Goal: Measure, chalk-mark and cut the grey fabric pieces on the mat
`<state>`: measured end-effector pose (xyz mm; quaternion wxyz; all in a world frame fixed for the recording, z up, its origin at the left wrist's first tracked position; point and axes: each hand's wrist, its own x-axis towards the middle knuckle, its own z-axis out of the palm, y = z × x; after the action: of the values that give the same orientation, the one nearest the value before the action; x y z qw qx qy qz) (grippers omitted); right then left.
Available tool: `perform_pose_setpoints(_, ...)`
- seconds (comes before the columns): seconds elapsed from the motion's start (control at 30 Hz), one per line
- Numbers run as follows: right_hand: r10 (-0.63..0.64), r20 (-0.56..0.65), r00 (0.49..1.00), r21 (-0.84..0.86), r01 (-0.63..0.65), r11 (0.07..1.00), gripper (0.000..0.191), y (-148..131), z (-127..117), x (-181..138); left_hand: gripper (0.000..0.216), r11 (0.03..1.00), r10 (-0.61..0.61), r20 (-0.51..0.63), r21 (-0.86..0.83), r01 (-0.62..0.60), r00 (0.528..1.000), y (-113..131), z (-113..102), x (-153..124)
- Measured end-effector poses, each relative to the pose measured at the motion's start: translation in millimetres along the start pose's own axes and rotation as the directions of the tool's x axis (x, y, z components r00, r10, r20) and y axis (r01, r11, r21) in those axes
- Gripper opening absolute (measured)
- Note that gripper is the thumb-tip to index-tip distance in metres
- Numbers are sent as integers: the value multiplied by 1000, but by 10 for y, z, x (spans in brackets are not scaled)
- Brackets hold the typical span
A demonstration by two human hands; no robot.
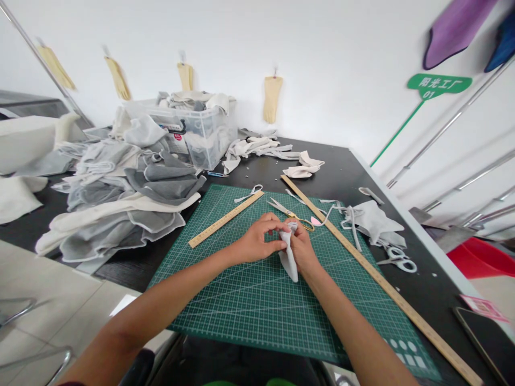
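Note:
Both hands meet over the green cutting mat (241,300), holding one small piece of light grey fabric (288,262). My left hand (259,239) pinches its left side between thumb and fingers. On the other side my right hand (301,246) grips the bunched upper part, its fingers partly hidden by the cloth. The fabric's lower end hangs down below the hands. Just beyond them lie gold-handled scissors (290,212), with the blades parted and pointing left. A pink scrap (316,221) rests beside the scissors' handle.
Wooden rulers lie left (225,220) and right (378,276) on the mat. Fabric pieces (132,182) heap at left before a clear plastic bin (205,136). White-handled scissors (398,260), grey scraps (374,220) and a phone (485,338) sit at right.

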<state>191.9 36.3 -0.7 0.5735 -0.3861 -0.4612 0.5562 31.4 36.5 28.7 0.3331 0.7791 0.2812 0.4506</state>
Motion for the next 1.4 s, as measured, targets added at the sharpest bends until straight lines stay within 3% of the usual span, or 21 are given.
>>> perform_pose_setpoints(0.23, -93, -16, 996, -97, 91, 991, 23, -19, 12, -15, 17, 1000, -27, 32, -12, 28, 999, -1, -84, 20)
perform_pose_setpoints(0.33, -142, -22, 990, -176, 136, 975, 19, -4, 7, -14, 17, 981, 47, 101, 185, -65, 994, 27, -169, 22)
perform_pose_setpoints(0.43, -134, -36, 990, -155, 127, 980, 20, 16, -4, -2, 20, 885, 110, 221, 422, -197, 969, 32, -230, 19)
perform_pose_setpoints(0.53, -103, -26, 994, -151, 98, 984, 22, 39, -15, 9, 9, 835, 134, 258, 491, -249, 957, 3, -224, 12)
perform_pose_setpoints(0.73, -62, 4, 998, -164, 62, 985, 26, 60, -8, 0, 4, 929, 96, 179, 338, -153, 979, -39, -168, 18)
perform_pose_setpoints(0.83, -69, 41, 997, -171, 75, 982, 26, 37, -11, -9, 12, 979, 62, 106, 188, -82, 992, -30, -162, 34)
perform_pose_setpoints(1.03, -40, 90, 995, -172, 55, 983, 26, -21, -22, -16, 23, 999, -44, 82, 29, 42, 996, -40, -178, 64)
perform_pose_setpoints(1.17, 5, 94, 996, -175, 12, 984, 28, -45, -18, -19, 29, 1000, -30, 111, 6, 29, 993, -112, -185, 58)
perform_pose_setpoints(1.4, -63, 47, 997, -216, 72, 974, 26, -71, -17, -6, 22, 999, 4, 99, -52, 1, 995, -122, -172, 58)
